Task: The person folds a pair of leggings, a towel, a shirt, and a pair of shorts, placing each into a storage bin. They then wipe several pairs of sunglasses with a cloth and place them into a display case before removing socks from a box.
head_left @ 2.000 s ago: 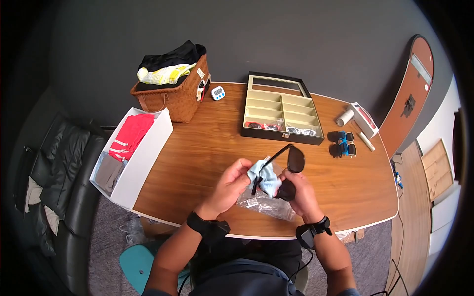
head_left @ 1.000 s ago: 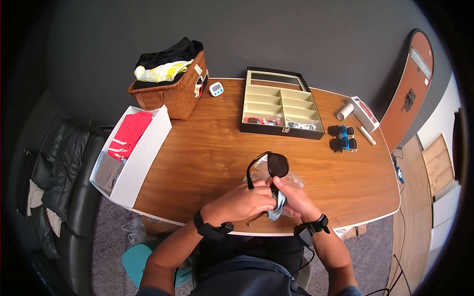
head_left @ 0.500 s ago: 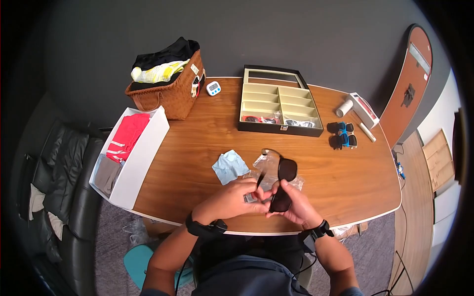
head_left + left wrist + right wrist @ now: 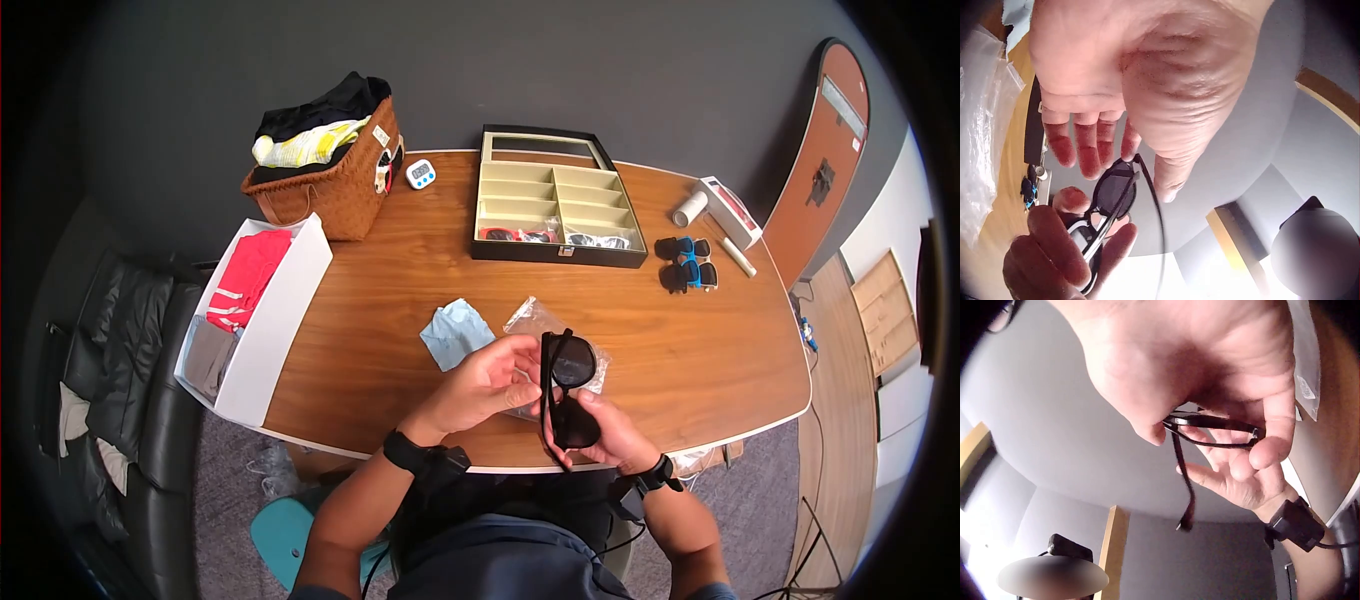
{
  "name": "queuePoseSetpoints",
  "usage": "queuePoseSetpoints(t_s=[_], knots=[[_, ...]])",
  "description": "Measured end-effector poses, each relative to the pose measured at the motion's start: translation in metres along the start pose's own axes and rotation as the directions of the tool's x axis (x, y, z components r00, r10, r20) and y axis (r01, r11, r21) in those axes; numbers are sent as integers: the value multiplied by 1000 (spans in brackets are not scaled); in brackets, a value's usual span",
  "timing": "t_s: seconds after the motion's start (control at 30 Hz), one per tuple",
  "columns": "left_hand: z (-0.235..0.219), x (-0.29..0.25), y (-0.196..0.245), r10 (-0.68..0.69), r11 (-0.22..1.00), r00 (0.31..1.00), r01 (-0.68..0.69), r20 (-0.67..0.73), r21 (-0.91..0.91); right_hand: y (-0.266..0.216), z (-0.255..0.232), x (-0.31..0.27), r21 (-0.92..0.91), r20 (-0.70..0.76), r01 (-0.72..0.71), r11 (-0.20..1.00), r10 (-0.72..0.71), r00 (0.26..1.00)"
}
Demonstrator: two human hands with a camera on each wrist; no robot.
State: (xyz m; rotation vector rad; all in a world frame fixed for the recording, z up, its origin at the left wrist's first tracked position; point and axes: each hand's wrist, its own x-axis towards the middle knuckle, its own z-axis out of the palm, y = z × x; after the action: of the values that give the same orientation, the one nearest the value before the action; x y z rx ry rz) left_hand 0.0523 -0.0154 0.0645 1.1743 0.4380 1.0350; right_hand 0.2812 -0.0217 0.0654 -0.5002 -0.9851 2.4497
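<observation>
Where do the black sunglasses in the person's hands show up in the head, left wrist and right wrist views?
Head: sunglasses right of centre, low, between the hands.
Left wrist: sunglasses below and left of centre, partly behind fingers.
Right wrist: sunglasses near centre, just above it, seen edge-on, one temple hanging down.
Shared landmark: the right hand, which grips them; lower left in the left wrist view, across the top in the right wrist view.

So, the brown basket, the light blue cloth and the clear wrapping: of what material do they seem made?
Brown basket: matte woven fibre, perhaps rattan; its weave shows. 
Light blue cloth: dull, thin fabric, perhaps microfibre; it lies creased. 
Clear wrapping: probably glossy plastic film, see-through with bright glints.
</observation>
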Motion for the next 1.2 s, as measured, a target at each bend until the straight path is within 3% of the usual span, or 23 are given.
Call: queuePoseSetpoints(t_s=[0.03,0.13,0.27,0.33,0.4,0.47,0.5,0.53,0.6,0.67,0.73,0.77,0.83,0.87,0.93,1.1,1.2], knots=[[1,2,-2,-36,999,999,35,-3,-37,1,0,-3,-48,-62,12,999,-15,998],[9,10,-5,19,998,999,-16,-48,65,1,6,-7,-114,-74,45,992,-54,996],[14,18,-20,-17,1000,998,18,-59,9,-1,-5,-18,-126,-83,91,988,-102,991],[12,24,-32,-64,978,995,79,-82,192,-2,-15,-30,-209,-152,174,962,-207,966],[19,29,-41,-10,975,988,44,-154,216,-9,-25,-41,-196,-165,216,956,-250,954],[19,32,-50,-34,817,975,153,-217,556,-14,-28,-54,-241,-262,267,933,-327,908],[24,33,-57,53,742,979,94,-198,663,-14,-35,-62,-198,-317,269,943,-321,892],[29,34,-62,52,744,980,90,-192,662,-16,-44,-68,-199,-322,272,941,-325,889],[40,36,-69,29,427,996,62,-83,902,-17,-57,-78,-409,-396,168,897,-340,853],[52,39,-75,-5,441,996,85,-92,893,-17,-59,-83,-413,-445,151,898,-344,827],[59,42,-81,-71,230,992,122,-109,965,-15,-60,-89,-541,-519,9,841,-342,784],[61,45,-84,-80,192,989,136,-123,972,-12,-63,-92,-539,-523,12,842,-346,779],[62,49,-85,-135,159,980,166,-145,973,-3,-73,-97,-747,-482,-81,660,-454,749],[62,50,-86,-185,126,967,200,-175,972,-3,-70,-99,-744,-486,-79,663,-456,746],[58,51,-92,-174,131,970,196,-172,972,-6,-63,-103,-807,-519,-250,536,-440,733],[61,51,-84,-186,144,965,211,-183,967,1,-74,-108,-787,-533,-275,552,-385,753],[65,51,-85,-168,90,971,187,-171,978,-2,-71,-108,-781,-533,-271,563,-374,759]])
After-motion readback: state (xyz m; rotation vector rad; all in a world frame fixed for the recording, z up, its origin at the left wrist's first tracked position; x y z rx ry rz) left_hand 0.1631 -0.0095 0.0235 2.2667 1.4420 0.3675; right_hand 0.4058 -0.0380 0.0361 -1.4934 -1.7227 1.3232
